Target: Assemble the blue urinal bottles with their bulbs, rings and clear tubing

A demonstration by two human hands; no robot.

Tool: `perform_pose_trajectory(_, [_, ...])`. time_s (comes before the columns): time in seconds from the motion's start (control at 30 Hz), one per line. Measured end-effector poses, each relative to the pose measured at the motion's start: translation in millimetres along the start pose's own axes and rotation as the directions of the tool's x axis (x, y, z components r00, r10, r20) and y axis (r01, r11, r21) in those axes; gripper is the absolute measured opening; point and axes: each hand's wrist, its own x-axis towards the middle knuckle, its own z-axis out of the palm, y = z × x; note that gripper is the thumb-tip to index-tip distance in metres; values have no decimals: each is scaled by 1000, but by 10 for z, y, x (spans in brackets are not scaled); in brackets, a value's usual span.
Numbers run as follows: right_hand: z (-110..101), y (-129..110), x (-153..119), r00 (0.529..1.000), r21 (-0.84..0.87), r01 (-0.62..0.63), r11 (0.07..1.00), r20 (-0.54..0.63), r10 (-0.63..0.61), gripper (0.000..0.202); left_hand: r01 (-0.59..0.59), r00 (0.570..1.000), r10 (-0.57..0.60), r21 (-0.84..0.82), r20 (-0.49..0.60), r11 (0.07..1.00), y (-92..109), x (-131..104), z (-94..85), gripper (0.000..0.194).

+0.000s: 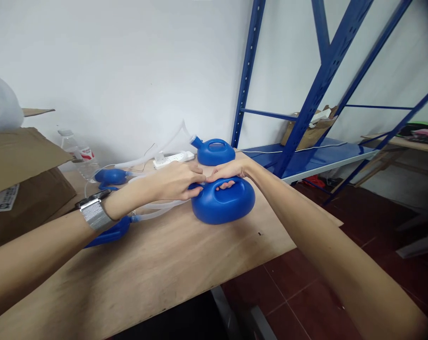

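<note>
While both arms reach forward over the wooden table (pixel 157 278), the hands meet on a blue plastic jug (pixel 223 204), a squat, rounded, glossy vessel with a moulded handle across its top, lying near the table's far right corner. The right hand (pixel 230 171) is curled through that handle, fingers (pixel 225 185) showing in the opening, grasping it. The left hand (pixel 176 181), with a metal-mesh watch band (pixel 95 215) at the wrist, pinches at the jug's neck at its 9 o'clock side; what exactly the fingertips hold there cannot be told. Clear tubing (pixel 157 210) runs off from that spot toward 9 o'clock.

At 12 o'clock from the held jug sits a second blue jug (pixel 216 152), same shape, its short spout tilted up to the left; contents of either cannot be seen through the opaque walls. A white power strip (pixel 173 159) lies just beside it. At 10 o'clock stands a clear water bottle (pixel 77 155), and at 9 o'clock an open cardboard box (pixel 22 189). Blue steel shelving (pixel 306 113) rises at 2 o'clock.
</note>
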Motion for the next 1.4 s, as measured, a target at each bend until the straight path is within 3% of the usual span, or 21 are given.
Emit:
perform_pose_trajectory(0.27, [2, -49, 41, 998, -72, -60, 996, -35, 58, 85, 50, 999, -49, 82, -20, 995, 12, -47, 63, 28])
perform_pose_trajectory(0.5, [70, -113, -52, 998, -79, -30, 996, -60, 25, 82, 90, 982, -76, 71, -174, 993, 8, -113, 145, 26])
perform_pose_trajectory(0.73, [47, -54, -19, 999, -29, 2, 1000, -39, -3, 77, 30, 983, -18, 65, -181, 997, 7, -114, 146, 22])
perform_pose_trajectory(1.4, [69, -119, -35, 994, -54, -83, 995, -72, 79, 70, 3, 983, 14, 92, -184, 996, 42, -18, 99, 31])
